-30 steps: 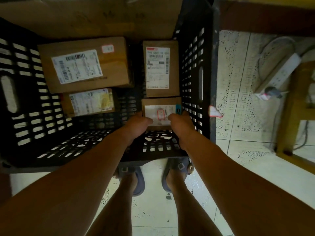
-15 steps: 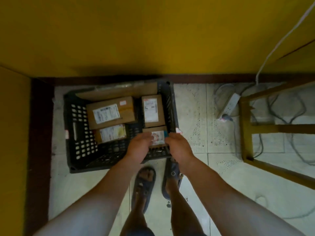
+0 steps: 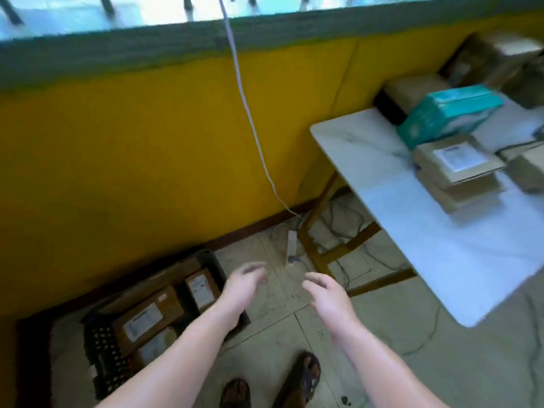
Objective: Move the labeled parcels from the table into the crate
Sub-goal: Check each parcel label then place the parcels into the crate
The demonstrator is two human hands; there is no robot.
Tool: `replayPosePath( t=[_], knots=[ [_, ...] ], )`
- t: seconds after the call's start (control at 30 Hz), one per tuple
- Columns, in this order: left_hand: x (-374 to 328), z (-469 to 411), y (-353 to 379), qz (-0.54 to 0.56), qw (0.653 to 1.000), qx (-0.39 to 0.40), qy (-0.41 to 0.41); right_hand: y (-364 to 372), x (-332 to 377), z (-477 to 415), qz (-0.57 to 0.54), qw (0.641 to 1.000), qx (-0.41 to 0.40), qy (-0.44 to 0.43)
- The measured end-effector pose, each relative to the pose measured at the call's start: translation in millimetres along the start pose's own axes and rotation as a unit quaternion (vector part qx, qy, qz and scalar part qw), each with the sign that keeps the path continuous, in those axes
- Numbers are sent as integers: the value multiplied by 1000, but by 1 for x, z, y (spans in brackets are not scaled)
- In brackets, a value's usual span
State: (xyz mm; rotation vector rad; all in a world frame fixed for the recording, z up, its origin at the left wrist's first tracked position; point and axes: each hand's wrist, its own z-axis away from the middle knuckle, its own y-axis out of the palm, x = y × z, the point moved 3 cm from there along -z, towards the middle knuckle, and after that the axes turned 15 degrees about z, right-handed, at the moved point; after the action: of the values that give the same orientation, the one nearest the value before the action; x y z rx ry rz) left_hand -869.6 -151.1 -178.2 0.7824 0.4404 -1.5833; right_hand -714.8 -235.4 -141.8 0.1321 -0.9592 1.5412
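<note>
The labeled parcels still to be moved sit in a loose pile toward the far right of the white table: brown boxes stacked on one another, the top one showing a white label, with a teal box just behind them. More brown boxes lie further back, too blurred to read. Down on the floor at the lower left, against the yellow wall, the black crate holds several labeled boxes lying flat, with some of its floor hidden by the left forearm.

The step in hand looks like the reach for the next parcel. To do it well, take the top labeled box of the nearest stack first, with one hand on each side so the ones below do not slide, and lift it clear of the table edge before turning to the crate.

The left hand and right hand hang in the air between crate and table, well apart from both. Both are empty, fingers loosely spread and slightly curled, touching nothing.
</note>
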Motion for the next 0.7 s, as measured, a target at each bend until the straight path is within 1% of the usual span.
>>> replayPosePath(
  t=[0.1, 0.2, 0.33, 0.43, 0.53, 0.7],
  knots=[
    [-19, 19, 64, -8, 998, 48, 28, -55, -8, 22, -37, 998, -43, -3],
    [-32, 34, 138, -4, 993, 109, 33, -122, -20, 32, -78, 993, -90, -12],
    [-36, 45, 246, -17, 983, 177, 48, -221, -53, 33, -155, 978, -135, -27],
    [-28, 52, 330, -20, 980, 189, 51, -297, -88, 26, -182, 969, -162, -40],
    [-18, 59, 411, -22, 979, 198, 43, -367, -125, 15, -192, 965, -173, -42],
    [-14, 67, 516, -36, 975, 213, 53, -462, -161, -17, -188, 966, -174, -44]
  ],
)
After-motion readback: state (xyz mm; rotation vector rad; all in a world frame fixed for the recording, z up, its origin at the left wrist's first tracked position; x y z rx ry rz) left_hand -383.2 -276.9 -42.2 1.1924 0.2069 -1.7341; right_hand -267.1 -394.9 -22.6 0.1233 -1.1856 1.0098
